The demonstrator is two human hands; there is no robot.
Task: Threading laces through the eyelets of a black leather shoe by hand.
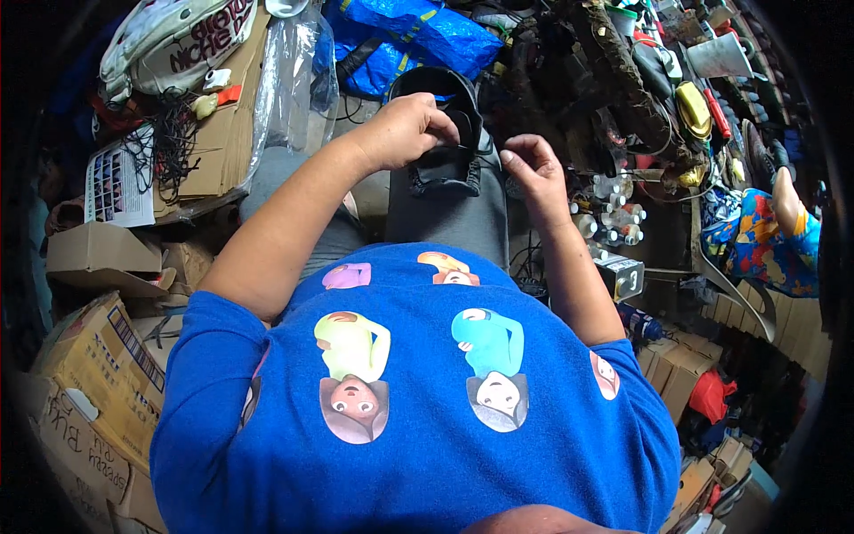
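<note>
A black shoe (pixel 447 171) rests on my grey-trousered leg, its opening facing up. My left hand (pixel 411 131) reaches over it from the left with curled fingers. Its thumb and fingertips come together at the shoe's opening; whatever they pinch is too small to make out. Just right of the shoe, my right hand (pixel 539 171) is raised with the fingers bent and the thumb close to the index finger. Any thin thing in that pinch does not show clearly.
Flattened cardboard (pixel 218 147) with tangled black cords (pixel 178 147) lies at left, below a white bag (pixel 182 44). A blue plastic bag (pixel 418 40) lies ahead. Small clear bottles (pixel 614 214) and tools crowd the right, near another person's colourful clothing (pixel 774 236). Boxes (pixel 107 374) flank me.
</note>
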